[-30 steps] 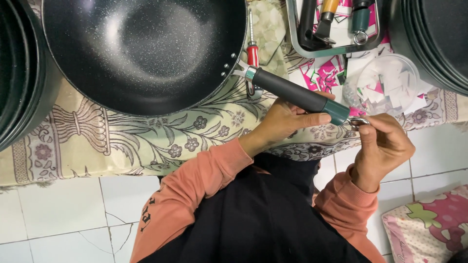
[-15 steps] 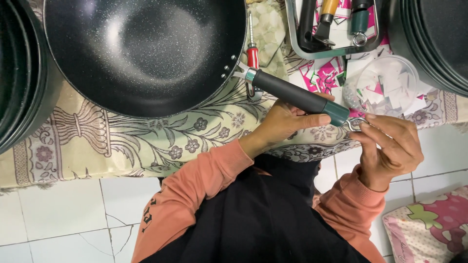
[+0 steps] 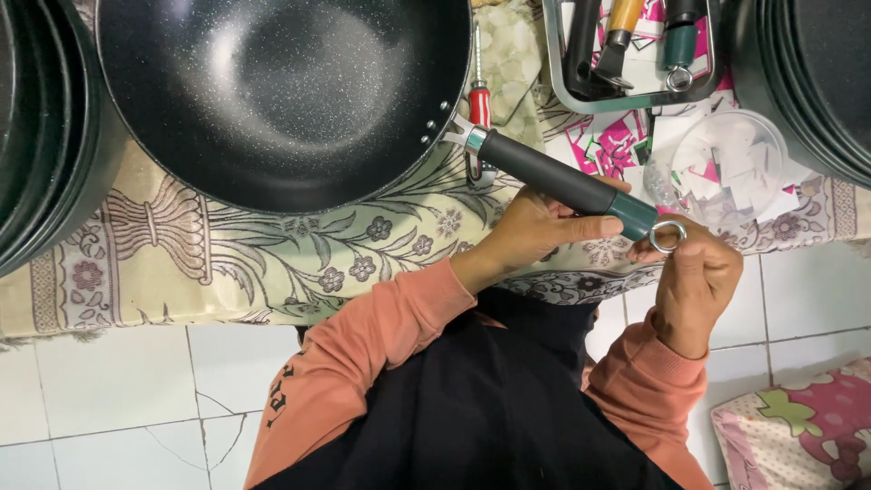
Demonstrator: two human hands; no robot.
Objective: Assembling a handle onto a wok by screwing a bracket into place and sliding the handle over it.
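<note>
Ring fitting at wok handle end.
Left hand (image 3: 535,227) grips handle (image 3: 562,181); right hand (image 3: 694,281), now shifted, pinches metal ring (image 3: 669,236).

Salmon-orange long sleeves with dark lettering on one, black garment over the torso, bare hands

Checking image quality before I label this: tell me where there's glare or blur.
Head view: soft glare patch on the wok's speckled inside; wok handle, metal ring and both hands, left and right, look sharp; stacked pans cut off at frame edges.
</note>
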